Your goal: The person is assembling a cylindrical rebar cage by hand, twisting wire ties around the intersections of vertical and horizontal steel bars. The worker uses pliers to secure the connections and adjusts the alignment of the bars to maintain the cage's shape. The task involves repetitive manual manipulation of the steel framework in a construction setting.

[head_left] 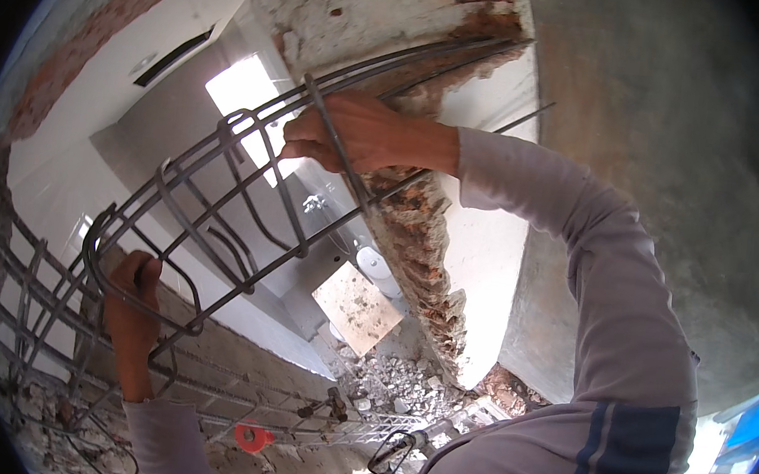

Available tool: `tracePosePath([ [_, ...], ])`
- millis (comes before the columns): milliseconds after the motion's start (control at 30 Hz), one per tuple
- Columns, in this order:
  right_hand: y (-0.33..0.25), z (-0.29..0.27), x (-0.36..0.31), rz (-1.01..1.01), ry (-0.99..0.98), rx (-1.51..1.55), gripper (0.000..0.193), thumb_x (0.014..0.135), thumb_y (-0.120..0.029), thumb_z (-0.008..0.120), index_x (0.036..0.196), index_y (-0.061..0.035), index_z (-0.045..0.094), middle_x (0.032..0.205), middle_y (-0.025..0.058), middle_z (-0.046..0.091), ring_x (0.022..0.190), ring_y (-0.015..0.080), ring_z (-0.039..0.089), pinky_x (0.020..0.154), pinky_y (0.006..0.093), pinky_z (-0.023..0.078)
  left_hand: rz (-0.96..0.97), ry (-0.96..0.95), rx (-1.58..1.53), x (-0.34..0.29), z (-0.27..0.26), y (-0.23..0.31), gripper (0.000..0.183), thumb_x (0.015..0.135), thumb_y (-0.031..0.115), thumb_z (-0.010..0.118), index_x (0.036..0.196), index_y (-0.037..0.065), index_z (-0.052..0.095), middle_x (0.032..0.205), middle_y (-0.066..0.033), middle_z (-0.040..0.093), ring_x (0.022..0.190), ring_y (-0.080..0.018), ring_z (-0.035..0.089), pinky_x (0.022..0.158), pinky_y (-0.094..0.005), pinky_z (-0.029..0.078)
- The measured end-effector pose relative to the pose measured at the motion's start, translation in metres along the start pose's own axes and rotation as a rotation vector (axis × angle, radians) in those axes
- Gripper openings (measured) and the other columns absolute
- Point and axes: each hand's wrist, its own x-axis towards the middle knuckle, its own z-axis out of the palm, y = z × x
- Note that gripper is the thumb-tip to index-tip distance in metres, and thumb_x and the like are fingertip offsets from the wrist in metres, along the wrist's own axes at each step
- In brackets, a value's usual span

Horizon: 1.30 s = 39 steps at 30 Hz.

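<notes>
A long cage of dark steel reinforcing bars point(254, 278), with bent stirrups around it, slopes from the lower left up to the upper right. At its upper part, my right hand point(361, 134) reaches through a stirrup with its fingers curled closed around the bars; what exactly lies under the fingertips is partly hidden. My left hand point(131, 315) is closed on the cage lower down, beside a rounded stirrup point(96, 253). Several loops point(240, 157) sit unevenly between the two hands.
Beyond the cage, an opening shows a white-walled room with a stained board point(357, 307), a white basin-like fixture point(377, 266) and rubble point(402, 388). A jagged brick edge point(423, 250) borders it. More rebar point(266, 400) and a red ring-shaped object point(251, 437) lie below.
</notes>
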Motion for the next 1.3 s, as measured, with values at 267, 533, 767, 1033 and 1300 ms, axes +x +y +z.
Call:
tracePosePath([
  [267, 0.008, -0.005, 0.008, 0.066, -0.118, 0.134, 0.044, 0.095, -0.044, 0.043, 0.083, -0.0038, 0.057, 0.079, 0.0137, 0.059, 0.076, 0.0322, 0.058, 0.069, 0.0415, 0.045, -0.019, -0.121, -0.068, 0.007, 0.000, -0.009, 0.045, 0.096, 0.039, 0.045, 0.076, -0.001, 0.049, 0.062, -0.0139, 0.048, 0.059, -0.0264, 0.045, 0.057, -0.0376, 0.036],
  [533, 0.016, 0.007, -0.025, -0.033, 0.087, 0.120, 0.016, 0.091, -0.014, 0.049, 0.097, -0.0028, 0.059, 0.091, 0.0087, 0.058, 0.084, 0.0239, 0.056, 0.078, 0.0349, 0.045, 0.035, 0.031, 0.034, -0.011, 0.016, -0.011, 0.013, 0.084, 0.016, 0.059, 0.089, 0.004, 0.060, 0.082, -0.0147, 0.059, 0.074, -0.0308, 0.056, 0.065, -0.0378, 0.046],
  [767, 0.063, 0.002, -0.001, 0.256, -0.118, 0.140, 0.041, 0.094, -0.040, 0.049, 0.114, -0.0054, 0.057, 0.098, 0.0125, 0.061, 0.097, 0.0242, 0.058, 0.086, 0.0364, 0.044, -0.039, -0.184, 0.222, 0.009, 0.003, -0.007, 0.030, 0.088, 0.032, 0.053, 0.089, 0.007, 0.069, 0.091, -0.0120, 0.066, 0.090, -0.0330, 0.062, 0.079, -0.0426, 0.049],
  [1033, 0.069, 0.051, -0.014, 0.086, 0.371, 0.390, 0.028, 0.094, -0.034, 0.052, 0.096, -0.0060, 0.054, 0.077, 0.0019, 0.049, 0.069, 0.0141, 0.051, 0.062, 0.0316, 0.043, -0.016, 0.118, 0.090, -0.011, 0.018, -0.002, 0.021, 0.083, 0.027, 0.063, 0.082, 0.006, 0.065, 0.077, -0.0128, 0.063, 0.076, -0.0298, 0.062, 0.069, -0.0444, 0.049],
  [1300, 0.055, 0.039, -0.017, 0.224, 0.291, 0.295, 0.033, 0.091, -0.034, 0.058, 0.095, -0.0010, 0.056, 0.080, 0.0113, 0.056, 0.073, 0.0204, 0.054, 0.066, 0.0348, 0.043, -0.091, 0.072, 0.125, -0.009, 0.017, -0.008, 0.030, 0.087, 0.035, 0.058, 0.084, 0.007, 0.067, 0.084, -0.0136, 0.065, 0.080, -0.0311, 0.062, 0.074, -0.0429, 0.049],
])
